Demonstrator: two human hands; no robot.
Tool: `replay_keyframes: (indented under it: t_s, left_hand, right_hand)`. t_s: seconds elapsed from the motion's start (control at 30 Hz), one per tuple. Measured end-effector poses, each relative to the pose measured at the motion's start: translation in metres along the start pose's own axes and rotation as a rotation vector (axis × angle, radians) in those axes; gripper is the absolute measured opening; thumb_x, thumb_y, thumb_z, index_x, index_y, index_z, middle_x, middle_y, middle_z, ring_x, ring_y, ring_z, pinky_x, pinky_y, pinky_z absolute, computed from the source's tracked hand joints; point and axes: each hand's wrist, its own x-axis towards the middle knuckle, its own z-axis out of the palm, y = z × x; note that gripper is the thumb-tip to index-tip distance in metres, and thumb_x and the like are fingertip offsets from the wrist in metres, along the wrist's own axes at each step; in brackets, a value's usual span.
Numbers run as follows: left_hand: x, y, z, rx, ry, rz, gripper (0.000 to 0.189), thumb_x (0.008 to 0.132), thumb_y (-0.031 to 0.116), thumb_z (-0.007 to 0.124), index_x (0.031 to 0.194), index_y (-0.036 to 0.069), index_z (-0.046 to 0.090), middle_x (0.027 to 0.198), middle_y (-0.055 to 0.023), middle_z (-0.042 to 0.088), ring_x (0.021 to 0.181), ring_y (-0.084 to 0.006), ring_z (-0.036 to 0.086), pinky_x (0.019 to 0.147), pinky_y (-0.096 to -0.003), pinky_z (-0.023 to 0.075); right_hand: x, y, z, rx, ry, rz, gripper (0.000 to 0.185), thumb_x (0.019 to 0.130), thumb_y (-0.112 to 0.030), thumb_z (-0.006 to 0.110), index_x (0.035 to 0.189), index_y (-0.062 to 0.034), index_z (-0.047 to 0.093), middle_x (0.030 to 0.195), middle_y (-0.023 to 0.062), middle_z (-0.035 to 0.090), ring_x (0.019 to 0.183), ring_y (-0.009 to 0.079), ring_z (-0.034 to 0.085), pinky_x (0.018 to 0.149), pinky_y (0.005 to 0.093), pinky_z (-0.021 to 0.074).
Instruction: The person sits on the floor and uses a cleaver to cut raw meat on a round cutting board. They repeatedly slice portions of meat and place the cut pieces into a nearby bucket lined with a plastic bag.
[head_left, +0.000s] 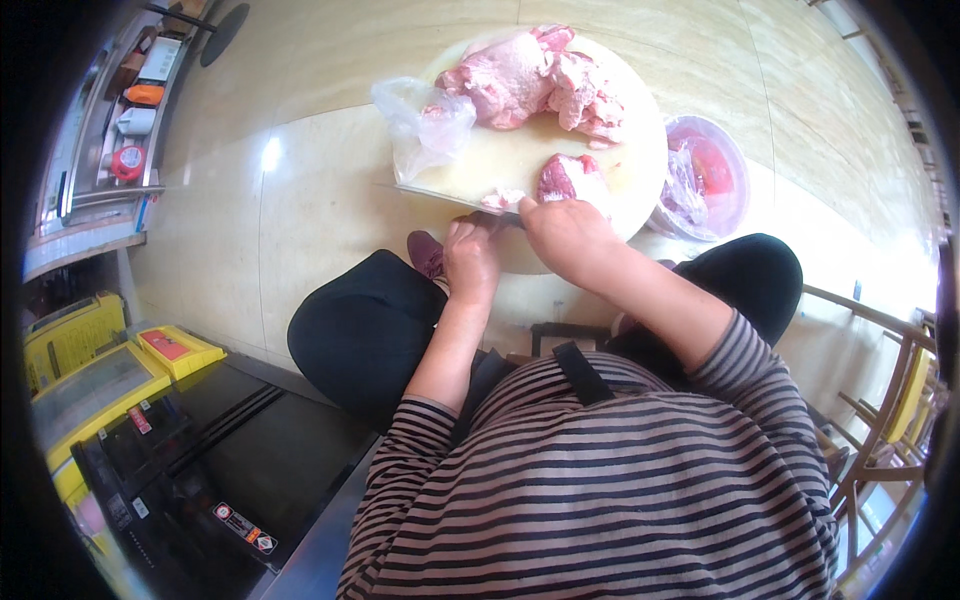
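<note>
My right hand (571, 234) grips the handle of a kitchen knife (442, 198) over the near side of a round cutting board (637, 157). The blade extends left, seen almost edge-on. My left hand (471, 251) is close under the blade near the handle; its fingertips are partly hidden, so I cannot tell what they hold. A small scrap of raw meat (502, 198) appears just beyond the blade. Past my right hand sits a red piece of raw meat (566, 176). A larger heap of raw, skin-on poultry (517, 79) rests at the far side of the board.
A clear plastic bag (427, 124) lies on the board's left. Right of the board, a plastic tub (739, 176) on the tiled floor (315, 187) contains a bag and reddish contents. A black glossy appliance (285, 465) stands at lower left, wooden chairs (877, 420) at right.
</note>
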Motion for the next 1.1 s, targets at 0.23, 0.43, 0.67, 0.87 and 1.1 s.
replay_keyframes:
  t_s: [0.23, 0.43, 0.67, 0.87, 1.1]
  left_hand:
    - [-0.006, 0.004, -0.014, -0.142, -0.099, -0.161, 0.013, 0.080, 0.002, 0.063, 0.088, 0.007, 0.072, 0.097, -0.0101, 0.065, 0.088, -0.0269, 0.061, 0.076, -0.0361, 0.0508]
    - [-0.003, -0.016, -0.037, -1.217, -0.006, -0.892, 0.018, 0.095, 0.009, 0.057, 0.106, -0.001, 0.068, 0.106, -0.0101, 0.067, 0.087, -0.0174, 0.062, 0.079, -0.0285, 0.0501]
    - [0.013, -0.001, -0.063, -1.567, -0.048, -0.941, 0.027, 0.096, 0.010, 0.054, 0.121, -0.001, 0.057, 0.112, -0.0117, 0.065, 0.099, -0.0220, 0.065, 0.085, -0.0380, 0.0535]
    - [0.071, 0.020, -0.099, -1.350, -0.138, -0.743, 0.022, 0.097, 0.010, 0.054, 0.115, -0.001, 0.059, 0.107, -0.0121, 0.066, 0.094, -0.0195, 0.065, 0.079, -0.0343, 0.0542]
    - [0.153, 0.071, -0.130, -1.249, -0.151, -0.520, 0.024, 0.097, 0.008, 0.053, 0.115, -0.004, 0.060, 0.109, -0.0127, 0.065, 0.096, -0.0198, 0.064, 0.083, -0.0340, 0.0527]
  right_hand:
    - [0.008, -0.001, 0.008, -0.009, 0.021, -0.018, 0.015, 0.086, -0.010, 0.051, 0.095, -0.0015, 0.059, 0.083, 0.0199, 0.068, 0.081, 0.0355, 0.068, 0.073, 0.0450, 0.0530]
    - [-0.038, 0.024, 0.004, 0.017, 0.093, 0.057, 0.017, 0.089, -0.020, 0.055, 0.094, -0.0042, 0.057, 0.075, 0.0194, 0.064, 0.071, 0.0378, 0.064, 0.067, 0.0473, 0.0495]
    - [-0.078, 0.044, -0.011, 0.250, 0.376, 0.047, 0.018, 0.086, -0.021, 0.061, 0.088, -0.0045, 0.056, 0.066, 0.0201, 0.062, 0.064, 0.0386, 0.062, 0.060, 0.0476, 0.0496]
    - [-0.092, 0.077, -0.026, 0.332, 0.568, 0.151, 0.018, 0.086, -0.020, 0.063, 0.089, -0.0028, 0.058, 0.065, 0.0224, 0.060, 0.062, 0.0388, 0.062, 0.057, 0.0461, 0.0487]
    - [-0.097, 0.096, -0.029, 0.484, 0.634, 0.235, 0.022, 0.086, -0.020, 0.063, 0.094, -0.0005, 0.059, 0.070, 0.0252, 0.061, 0.066, 0.0416, 0.062, 0.061, 0.0466, 0.0497]
